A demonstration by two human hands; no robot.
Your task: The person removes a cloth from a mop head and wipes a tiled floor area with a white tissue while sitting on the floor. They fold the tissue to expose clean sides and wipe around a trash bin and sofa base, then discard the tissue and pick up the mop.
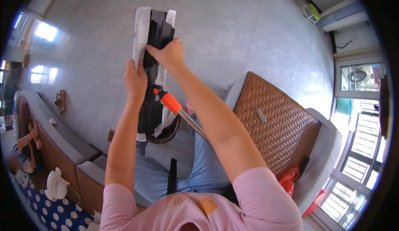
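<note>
Mop head [154, 71] is held up over the floor [232, 31], underside up, giving access to the white cloth [140, 27]. Left hand [135, 80] clasps its edge; right hand [168, 53] presses the black plate, fingers curled.

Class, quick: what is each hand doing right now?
Left hand: closed on the edge of the black mop head.
Right hand: pressing on the mop head's top, fingers curled.
</note>
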